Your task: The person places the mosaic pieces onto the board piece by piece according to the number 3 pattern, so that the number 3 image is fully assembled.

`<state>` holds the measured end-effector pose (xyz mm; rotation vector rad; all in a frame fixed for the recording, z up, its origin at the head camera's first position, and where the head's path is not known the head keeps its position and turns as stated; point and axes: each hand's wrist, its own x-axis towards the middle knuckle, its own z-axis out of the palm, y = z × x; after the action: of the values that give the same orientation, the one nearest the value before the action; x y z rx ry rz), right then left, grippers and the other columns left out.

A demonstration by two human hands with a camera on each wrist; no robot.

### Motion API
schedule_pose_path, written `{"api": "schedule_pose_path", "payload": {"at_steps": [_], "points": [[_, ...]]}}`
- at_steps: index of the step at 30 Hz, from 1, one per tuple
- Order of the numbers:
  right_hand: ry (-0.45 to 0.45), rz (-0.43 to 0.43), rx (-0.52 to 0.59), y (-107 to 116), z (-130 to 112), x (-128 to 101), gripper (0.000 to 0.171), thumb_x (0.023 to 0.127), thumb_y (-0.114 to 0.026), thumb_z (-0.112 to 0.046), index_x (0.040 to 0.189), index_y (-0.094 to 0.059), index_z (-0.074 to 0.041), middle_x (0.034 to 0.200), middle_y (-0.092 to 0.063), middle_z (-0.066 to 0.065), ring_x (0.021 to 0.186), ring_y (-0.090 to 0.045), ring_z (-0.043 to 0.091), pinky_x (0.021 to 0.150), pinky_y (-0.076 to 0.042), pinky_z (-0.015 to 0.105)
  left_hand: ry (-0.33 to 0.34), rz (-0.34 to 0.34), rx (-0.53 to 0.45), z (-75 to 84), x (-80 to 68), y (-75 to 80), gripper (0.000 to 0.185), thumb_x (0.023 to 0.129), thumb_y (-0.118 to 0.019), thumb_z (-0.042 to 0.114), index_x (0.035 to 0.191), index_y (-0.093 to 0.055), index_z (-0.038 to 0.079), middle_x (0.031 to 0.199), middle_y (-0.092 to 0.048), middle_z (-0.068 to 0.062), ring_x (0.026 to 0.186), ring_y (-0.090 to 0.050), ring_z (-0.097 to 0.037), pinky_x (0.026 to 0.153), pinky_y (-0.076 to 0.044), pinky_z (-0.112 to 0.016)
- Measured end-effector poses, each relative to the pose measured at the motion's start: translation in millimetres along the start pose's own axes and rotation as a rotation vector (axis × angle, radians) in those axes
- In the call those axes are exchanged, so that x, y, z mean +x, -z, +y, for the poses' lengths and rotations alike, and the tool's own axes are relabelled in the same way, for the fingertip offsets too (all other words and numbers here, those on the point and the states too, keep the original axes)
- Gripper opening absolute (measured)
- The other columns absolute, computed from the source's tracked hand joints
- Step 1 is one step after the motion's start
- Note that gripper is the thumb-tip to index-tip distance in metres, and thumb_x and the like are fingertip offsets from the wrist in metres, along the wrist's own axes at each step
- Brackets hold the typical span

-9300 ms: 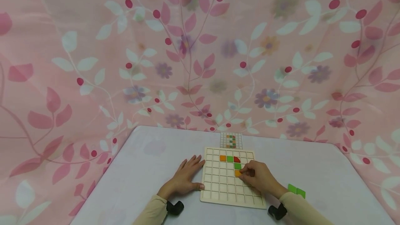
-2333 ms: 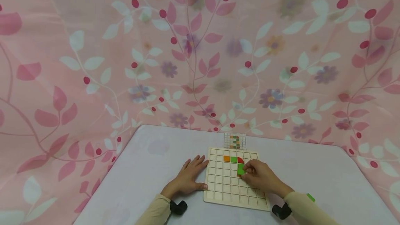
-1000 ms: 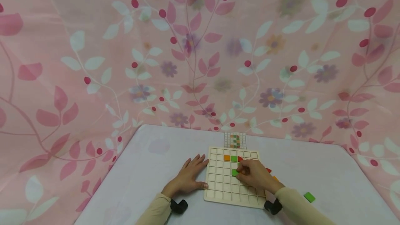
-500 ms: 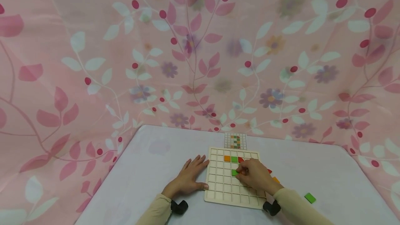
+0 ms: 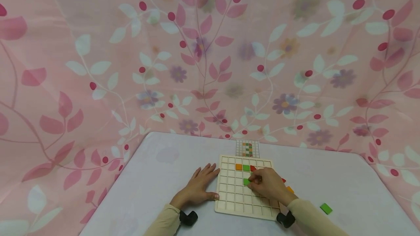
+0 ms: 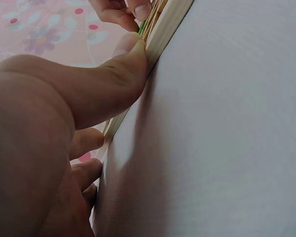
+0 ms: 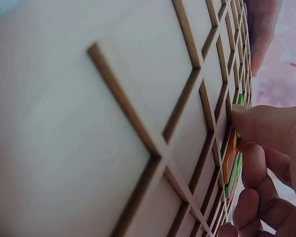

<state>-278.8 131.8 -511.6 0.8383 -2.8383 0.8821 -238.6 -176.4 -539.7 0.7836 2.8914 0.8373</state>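
Observation:
A pale wooden grid board (image 5: 229,196) lies on the table. My left hand (image 5: 195,187) rests at its left edge with fingers spread, the thumb on the rim in the left wrist view. My right hand (image 5: 267,185) pinches a green square tile (image 5: 246,182) between thumb and fingertips, down at a cell left of the orange tile (image 7: 229,158) seen in the right wrist view. Higher on the board, an orange tile (image 5: 238,167), a green tile (image 5: 246,168) and a red rounded-corner tile (image 5: 253,168) form a row. My right hand hides the cells below the red tile.
Behind the board lies a pattern card (image 5: 247,149) with a small coloured grid. Right of the board, a red piece (image 5: 283,180) and an orange tile (image 5: 290,189) show partly past my wrist. A loose green tile (image 5: 326,208) lies farther right. A floral curtain (image 5: 210,65) hangs behind the table.
One of the two loose green tiles at right was picked up by my right hand, held over the orange tile, then moved left. Over the last second the hands stay nearly still.

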Motion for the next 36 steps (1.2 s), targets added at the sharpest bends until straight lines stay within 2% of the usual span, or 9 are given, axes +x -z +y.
{"api": "schedule_pose_path", "payload": {"at_steps": [7, 12, 20, 24, 29, 36], "points": [[0.002, 0.007, -0.024, 0.9, 1.4, -0.6, 0.012, 0.076, -0.085, -0.024, 0.084, -0.076, -0.022, 0.064, -0.053, -0.019, 0.061, -0.047, 0.0, 0.057, -0.042, 0.018, -0.009, 0.005, -0.001, 0.9, 0.9, 1.0, 0.094, 0.081, -0.073, 0.054, 0.155, -0.032, 0.013, 0.163, -0.023, -0.012, 0.152, -0.014, -0.034, 0.119, -0.008, -0.062], [0.032, 0.028, -0.032, 3.6, 0.3, -2.8, 0.015, 0.076, -0.085, -0.026, 0.086, -0.077, -0.02, 0.061, -0.05, -0.018, 0.062, -0.045, 0.002, 0.061, -0.037, 0.021, -0.008, 0.007, 0.0, 1.2, 2.8, -0.1, 0.094, 0.081, -0.074, 0.052, 0.155, -0.032, 0.013, 0.164, -0.022, -0.012, 0.152, -0.013, -0.034, 0.118, -0.008, -0.062], [-0.035, 0.046, -0.052, 9.8, 0.4, -17.7, 0.022, 0.076, -0.085, -0.034, 0.093, -0.077, -0.021, 0.068, -0.055, -0.021, 0.067, -0.047, 0.003, 0.059, -0.04, 0.02, 0.031, -0.023, 0.006, 5.0, 2.5, -4.9, 0.094, 0.08, -0.074, 0.055, 0.156, -0.033, 0.016, 0.164, -0.023, -0.008, 0.153, -0.013, -0.03, 0.12, -0.008, -0.058], [-0.053, 0.058, -0.068, 22.8, 2.7, -24.0, 0.021, 0.077, -0.085, -0.031, 0.093, -0.077, -0.02, 0.069, -0.055, -0.019, 0.067, -0.046, 0.005, 0.058, -0.039, 0.021, 0.025, -0.017, 0.014, 5.2, 2.5, -4.2, 0.095, 0.08, -0.073, 0.055, 0.156, -0.033, 0.015, 0.164, -0.023, -0.009, 0.153, -0.013, -0.031, 0.12, -0.008, -0.059], [-0.098, 0.043, -0.119, 40.6, 17.8, -33.5, 0.019, 0.078, -0.084, -0.032, 0.093, -0.076, -0.022, 0.07, -0.056, -0.019, 0.067, -0.047, 0.005, 0.061, -0.039, 0.022, 0.014, -0.013, 0.001, 3.6, 2.2, -2.1, 0.094, 0.081, -0.074, 0.054, 0.155, -0.033, 0.014, 0.164, -0.023, -0.01, 0.152, -0.014, -0.032, 0.119, -0.008, -0.06], [-0.123, 0.017, -0.157, 67.9, 38.6, -53.0, 0.022, 0.079, -0.083, -0.033, 0.095, -0.076, -0.02, 0.079, -0.06, -0.015, 0.075, -0.053, 0.007, 0.064, -0.046, 0.024, 0.031, -0.02, 0.008, 2.0, 0.6, -0.1, 0.093, 0.081, -0.074, 0.053, 0.156, -0.032, 0.015, 0.164, -0.021, -0.008, 0.153, -0.011, -0.029, 0.12, -0.007, -0.058]]}}
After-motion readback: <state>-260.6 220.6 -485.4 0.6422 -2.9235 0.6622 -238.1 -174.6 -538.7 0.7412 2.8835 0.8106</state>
